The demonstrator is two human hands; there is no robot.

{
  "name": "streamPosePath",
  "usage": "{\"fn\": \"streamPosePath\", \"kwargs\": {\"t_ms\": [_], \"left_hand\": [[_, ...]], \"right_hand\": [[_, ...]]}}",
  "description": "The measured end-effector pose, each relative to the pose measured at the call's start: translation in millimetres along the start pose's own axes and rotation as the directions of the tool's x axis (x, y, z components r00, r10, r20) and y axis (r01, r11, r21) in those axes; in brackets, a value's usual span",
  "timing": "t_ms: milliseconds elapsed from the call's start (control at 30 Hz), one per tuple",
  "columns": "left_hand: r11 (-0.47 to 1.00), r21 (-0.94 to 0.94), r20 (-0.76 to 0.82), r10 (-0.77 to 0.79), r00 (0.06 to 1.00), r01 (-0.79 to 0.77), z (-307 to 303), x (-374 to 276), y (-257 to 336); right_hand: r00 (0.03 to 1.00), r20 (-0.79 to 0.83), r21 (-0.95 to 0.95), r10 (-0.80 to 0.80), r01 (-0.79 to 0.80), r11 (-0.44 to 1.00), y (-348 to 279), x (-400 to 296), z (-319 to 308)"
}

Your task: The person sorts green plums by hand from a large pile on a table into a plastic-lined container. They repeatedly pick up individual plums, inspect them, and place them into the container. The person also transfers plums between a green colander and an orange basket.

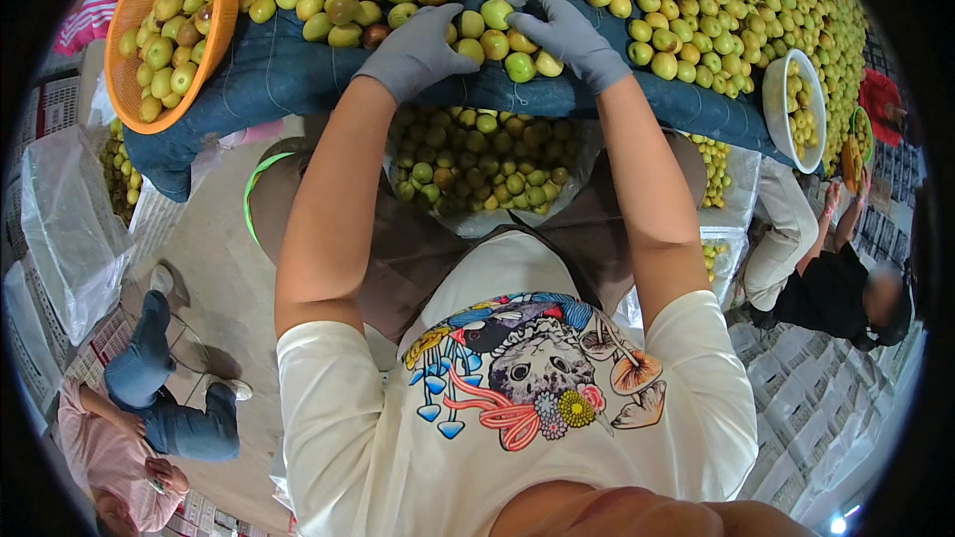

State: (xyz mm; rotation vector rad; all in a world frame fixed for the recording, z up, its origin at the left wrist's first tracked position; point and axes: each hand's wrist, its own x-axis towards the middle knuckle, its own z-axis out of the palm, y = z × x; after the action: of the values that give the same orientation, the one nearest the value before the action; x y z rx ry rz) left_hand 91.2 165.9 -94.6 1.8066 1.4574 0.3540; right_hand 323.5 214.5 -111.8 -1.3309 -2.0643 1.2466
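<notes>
Both of my hands wear grey gloves and rest over a blue padded cloth [298, 67] edging a sorting surface. My left hand [418, 52] curves over yellow-green jujubes [470, 24], thumb and fingers apart; a fruit is partly hidden by its fingers, and whether it is gripped is unclear. My right hand [571, 37] has thumb and index finger bent apart, their tips against a bright green jujube [496, 13]. Several jujubes lie between the hands, among them a green one [520, 67] near the padded edge. Below, between my knees, sits a plastic-lined container [477, 225] of darker jujubes.
A heap of jujubes [701, 7] spreads beyond my hands. An orange basket [224, 22] stands left, a white basket [772, 104] right, both holding fruit. One person [828, 291] works at right; another person [119, 432] sits at lower left. Lined crates [806, 410] fill the right.
</notes>
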Motion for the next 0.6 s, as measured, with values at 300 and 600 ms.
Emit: {"fn": "streamPosePath", "kwargs": {"t_ms": [300, 600], "left_hand": [[0.923, 0.383, -0.001, -0.032, 0.999, 0.03, -11.1, 0.1, 9.9], [0.986, -0.035, 0.065, 0.166, 0.984, -0.164, 13.9, -5.6, 5.7]], "right_hand": [[0.995, -0.09, -0.551, 0.039, -0.082, 0.83, -22.5, 8.1, 21.1], [0.979, 0.058, -0.033, 0.195, -0.193, 0.981, -18.7, -34.5, 6.2]]}}
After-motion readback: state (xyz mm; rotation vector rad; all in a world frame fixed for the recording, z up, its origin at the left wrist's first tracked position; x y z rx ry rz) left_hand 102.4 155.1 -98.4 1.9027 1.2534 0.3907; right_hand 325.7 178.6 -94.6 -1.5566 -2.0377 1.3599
